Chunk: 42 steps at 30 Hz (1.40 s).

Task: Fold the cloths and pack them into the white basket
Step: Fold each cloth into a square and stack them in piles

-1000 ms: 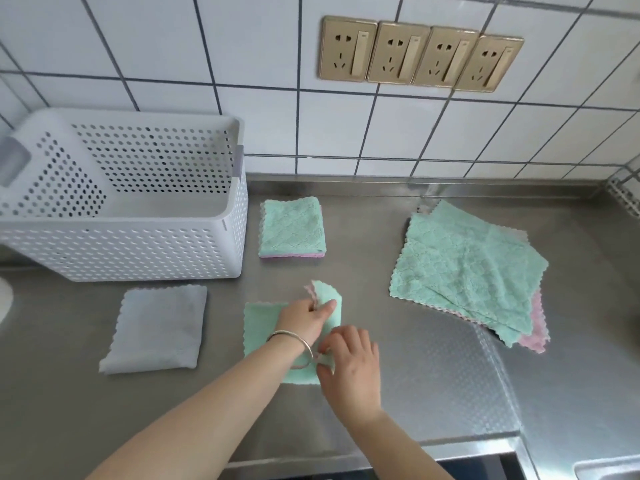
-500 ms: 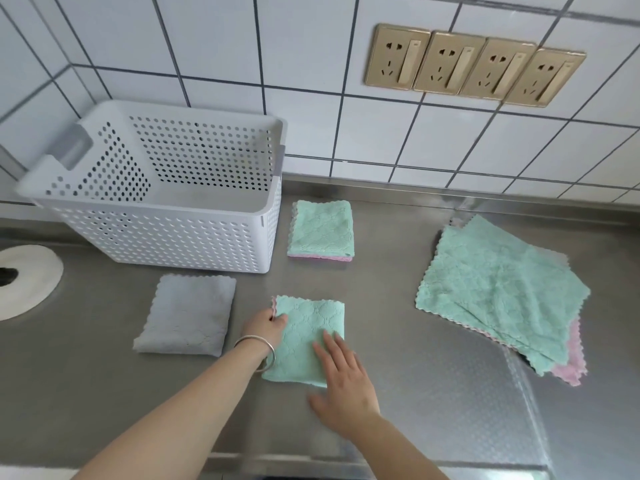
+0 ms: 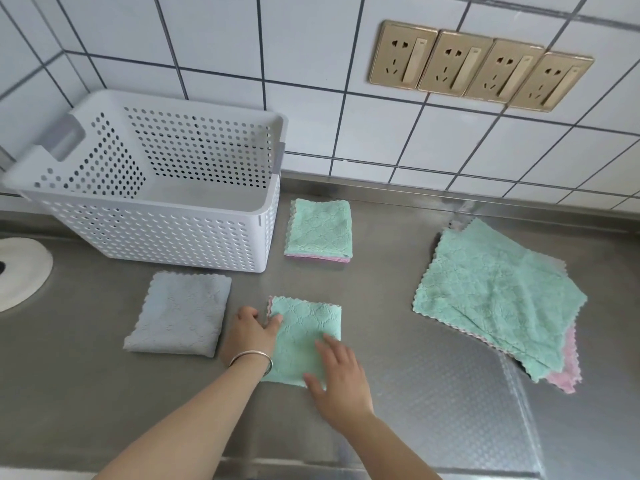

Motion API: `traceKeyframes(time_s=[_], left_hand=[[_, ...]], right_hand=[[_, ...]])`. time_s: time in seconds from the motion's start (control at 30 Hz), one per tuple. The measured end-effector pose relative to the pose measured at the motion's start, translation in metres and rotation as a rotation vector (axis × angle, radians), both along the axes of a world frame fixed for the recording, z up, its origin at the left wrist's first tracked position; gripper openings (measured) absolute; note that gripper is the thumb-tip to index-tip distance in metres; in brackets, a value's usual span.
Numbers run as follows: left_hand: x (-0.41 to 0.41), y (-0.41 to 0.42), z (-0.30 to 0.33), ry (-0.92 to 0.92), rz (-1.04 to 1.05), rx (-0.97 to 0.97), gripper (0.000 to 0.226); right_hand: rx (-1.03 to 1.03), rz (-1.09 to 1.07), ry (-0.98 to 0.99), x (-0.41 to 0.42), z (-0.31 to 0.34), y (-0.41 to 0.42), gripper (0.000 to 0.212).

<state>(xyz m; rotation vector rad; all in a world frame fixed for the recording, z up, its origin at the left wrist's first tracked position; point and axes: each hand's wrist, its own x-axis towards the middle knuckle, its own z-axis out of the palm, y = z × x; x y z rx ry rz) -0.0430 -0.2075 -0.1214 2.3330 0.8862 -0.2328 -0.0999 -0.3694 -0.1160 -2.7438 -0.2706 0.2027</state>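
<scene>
The folded green cloth (image 3: 304,336) lies flat on the steel counter (image 3: 433,393), in front of the person, a little nearer than the middle. It is a rectangle, and its long axis goes from the near edge away toward the tiled wall (image 3: 311,81), leaning slightly to the right. A thin pink edge shows at its far left corner.

The left hand (image 3: 251,332) rests at the left side of this cloth, with the fingers together and the tips touching the cloth's edge; whether they pinch it I cannot tell. A metal bracelet (image 3: 251,358) is on this wrist. The right hand (image 3: 337,374) lies flat on the near right part of the cloth, fingers spread and pressing down, gripping nothing.

Just to the left lies a folded grey cloth (image 3: 178,313), apart from the left hand. Farther away, beside the basket, is a folded stack (image 3: 320,230) with green on top and pink below. At the right, well apart, is a loose pile of unfolded cloths (image 3: 498,299), green over pink.

The white basket (image 3: 156,233) stands at the far left against the wall. Its inside looks empty, as far as the view shows.
</scene>
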Motion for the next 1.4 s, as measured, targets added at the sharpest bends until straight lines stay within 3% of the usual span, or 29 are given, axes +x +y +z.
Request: traceKeyframes(time_s=[0.03,0.13,0.23,0.33,0.47,0.73,0.83,1.0,1.17,1.4], left_hand=[[-0.004,-0.002,0.001,0.004,0.019,0.019,0.053],[-0.012,-0.009,-0.001,0.058,-0.033,0.124,0.054],[-0.014,-0.008,-0.003,0.121,-0.086,0.156,0.045],[-0.013,-0.002,0.001,0.084,-0.068,0.025,0.033],[-0.02,0.024,0.03,-0.082,0.027,-0.223,0.021],[-0.024,0.144,0.071,-0.393,0.208,-0.212,0.023],[-0.01,0.178,0.054,-0.355,0.227,-0.203,0.026],[-0.002,0.192,0.021,-0.233,0.231,-0.227,0.03],[-0.002,0.194,0.006,-0.201,0.227,-0.204,0.034],[-0.001,0.196,-0.006,-0.152,0.211,-0.135,0.039]], right_hand=[[0.104,-0.1,-0.013,0.003,0.0,0.0,0.052],[0.283,-0.475,0.259,0.019,0.006,0.001,0.043],[0.377,-0.645,0.518,0.033,0.007,0.006,0.034],[0.466,-0.67,0.642,0.038,0.008,0.013,0.028],[0.599,-0.61,0.623,0.039,0.023,0.028,0.022],[0.929,-0.337,0.744,0.057,0.063,0.135,0.01],[0.918,-0.362,0.758,0.07,0.053,0.17,0.009],[0.682,-0.441,0.686,0.083,0.026,0.192,0.018],[0.522,-0.515,0.634,0.081,0.011,0.198,0.037],[0.404,-0.488,0.63,0.082,0.007,0.199,0.03]])
